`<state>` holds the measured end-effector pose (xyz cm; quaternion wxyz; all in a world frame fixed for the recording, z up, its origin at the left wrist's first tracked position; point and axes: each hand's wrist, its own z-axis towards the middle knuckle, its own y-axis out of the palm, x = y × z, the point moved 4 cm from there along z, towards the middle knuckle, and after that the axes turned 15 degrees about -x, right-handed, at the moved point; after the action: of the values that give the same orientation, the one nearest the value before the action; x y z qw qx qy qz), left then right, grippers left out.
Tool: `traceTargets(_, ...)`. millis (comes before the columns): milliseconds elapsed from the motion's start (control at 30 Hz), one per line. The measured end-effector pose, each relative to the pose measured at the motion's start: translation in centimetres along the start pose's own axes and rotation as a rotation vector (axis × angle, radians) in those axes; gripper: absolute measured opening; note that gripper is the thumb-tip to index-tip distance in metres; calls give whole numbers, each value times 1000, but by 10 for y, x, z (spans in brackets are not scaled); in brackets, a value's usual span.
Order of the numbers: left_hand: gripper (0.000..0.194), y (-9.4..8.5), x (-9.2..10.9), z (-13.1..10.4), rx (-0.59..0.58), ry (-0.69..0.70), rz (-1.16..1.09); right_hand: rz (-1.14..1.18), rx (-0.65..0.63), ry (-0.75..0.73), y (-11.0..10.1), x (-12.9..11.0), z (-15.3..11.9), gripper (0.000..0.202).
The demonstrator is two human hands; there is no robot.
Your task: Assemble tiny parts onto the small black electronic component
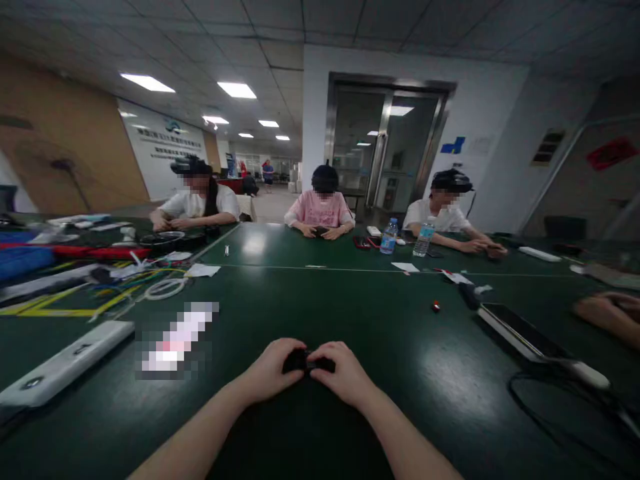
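Just in front of me, both hands come together over the dark green table. My left hand is closed, fingers and thumb around the left end of a small black object. The right end of it sits in the pinch of my right hand. The object's kind is not clear, since the fingers cover much of it. I cannot tell whether it is one piece or two touching pieces.
A white power strip lies at left, beside cables. At right are a phone on a white block, a black cord and a co-worker's hand. Bottles and several seated people are across the table.
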<state>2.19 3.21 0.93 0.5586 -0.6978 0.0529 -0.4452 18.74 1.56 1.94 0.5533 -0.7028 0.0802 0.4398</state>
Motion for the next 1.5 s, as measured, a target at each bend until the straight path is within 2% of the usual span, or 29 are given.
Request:
traceTargets(333, 38, -2, 1, -4, -28, -29, -36, 38, -69, 76, -3, -3, -4, 28)
traceTargets(533, 38, 0, -2, -3, -38, -65, -50, 84, -71, 72, -5, 1, -4, 31)
traceTargets(733, 37, -1, -1, -2, -39, -47, -50, 90, -64, 81, -6, 0, -4, 25)
traceTargets(1000, 45, -2, -1, -3, -33, -38, -54, 73, -50, 62, -4, 2, -2, 25)
traceTargets(1300, 40, 1, -6, -2, -27, -17, -42, 85, -67, 84, -5, -1, -3, 26)
traceTargets(1500, 38, 0, -2, -2, -39, -13, -32, 57, -64, 76, -4, 0, -3, 32)
